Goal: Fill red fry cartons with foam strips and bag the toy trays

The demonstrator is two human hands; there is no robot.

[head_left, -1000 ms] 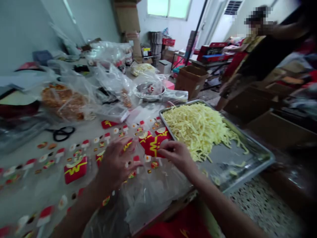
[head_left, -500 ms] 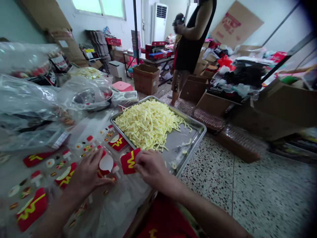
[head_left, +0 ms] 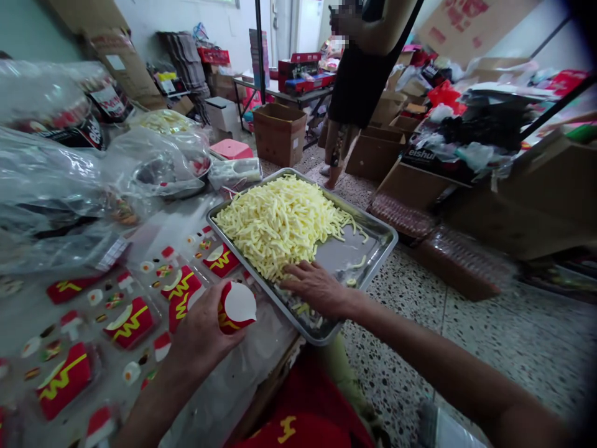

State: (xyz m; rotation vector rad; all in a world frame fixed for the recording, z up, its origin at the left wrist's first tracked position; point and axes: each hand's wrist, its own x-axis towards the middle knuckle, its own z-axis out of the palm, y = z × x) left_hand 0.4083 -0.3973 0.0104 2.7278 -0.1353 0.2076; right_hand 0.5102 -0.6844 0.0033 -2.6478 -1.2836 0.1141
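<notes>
My left hand (head_left: pixel 205 330) is wrapped round a red and yellow fry carton (head_left: pixel 239 303), whose white inner face shows. It is held above the plastic-covered table, left of the metal tray (head_left: pixel 305 336). My right hand (head_left: pixel 319 287) lies in the tray, palm down with fingers stretched out. Its fingertips touch the near edge of a heap of pale yellow fry-shaped pieces (head_left: pixel 280 224). Left of my hands, several red fry cartons (head_left: pixel 133 322) lie flat in clear plastic packs with small toy-like food pieces (head_left: pixel 114 300) beside them.
Clear plastic bags (head_left: pixel 51 174) and a metal bowl (head_left: pixel 170 177) crowd the table's left side. Beyond the tray stand a cardboard box (head_left: pixel 280 134) and a person (head_left: pixel 361 81) in dark clothing. Boxes and goods (head_left: pixel 420 180) are piled along the right over the speckled floor (head_left: pixel 396 330).
My left hand has picked up a fry carton and turned it toward the tray. My right hand has let go of a flat carton and moved into the tray, onto the heap's edge.
</notes>
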